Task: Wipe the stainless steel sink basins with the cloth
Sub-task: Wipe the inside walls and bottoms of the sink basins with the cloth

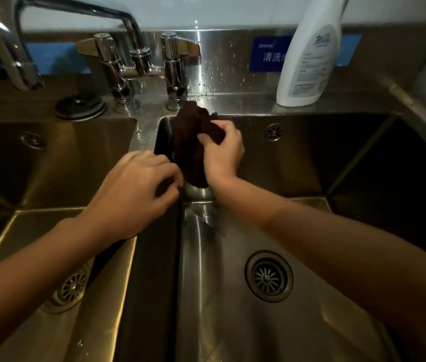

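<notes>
Forearms fill the near edge, reaching over the right basin [232, 296]. The right hand [223, 152] grips the dark cloth [189, 145], bunched at the basin's back-left corner, its length hanging down the wall. The left hand [138, 186], fingers curled and holding nothing, sits just beside the cloth's lower end, nearer the divider.

White spray bottle [311, 53] stands upper right on the back ledge, partly covering a blue sign [269, 54] with white Chinese text. Chrome tap [138, 61] with two lever handles sits top centre, spout swinging off upper left. A round black plug [80, 107] lies left of it.
</notes>
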Available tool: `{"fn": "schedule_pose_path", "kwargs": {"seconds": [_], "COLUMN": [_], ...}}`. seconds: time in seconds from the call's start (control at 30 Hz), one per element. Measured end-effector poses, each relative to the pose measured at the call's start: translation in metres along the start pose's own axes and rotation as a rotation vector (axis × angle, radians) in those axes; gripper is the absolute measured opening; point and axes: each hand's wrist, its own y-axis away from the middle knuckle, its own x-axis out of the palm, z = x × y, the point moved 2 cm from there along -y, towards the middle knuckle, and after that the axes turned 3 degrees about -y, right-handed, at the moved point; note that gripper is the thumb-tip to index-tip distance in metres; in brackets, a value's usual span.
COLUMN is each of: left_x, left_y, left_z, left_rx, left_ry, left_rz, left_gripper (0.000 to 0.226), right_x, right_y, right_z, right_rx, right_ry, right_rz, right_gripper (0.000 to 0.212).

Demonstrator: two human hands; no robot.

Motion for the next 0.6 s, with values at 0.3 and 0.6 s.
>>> {"fn": "schedule_pose_path", "kwargs": {"seconds": [0.3, 0.6], "left_x": [0.001, 0.005], "left_y": [0.0, -0.002], "left_z": [0.002, 0.006], "left_rx": [0.047, 0.06], "left_ry": [0.05, 0.077], "left_rz": [0.004, -0.011], "left_gripper": [0.035, 0.028], "right_x": [0.039, 0.014], "right_y": [0.028, 0.011], "right_z": [-0.122, -0.089], "right_rx": [0.665, 0.455], "right_ry": [-0.127, -0.165], "right_rz": [-0.142, 0.135], "right_gripper": [0.029, 0.03]}}
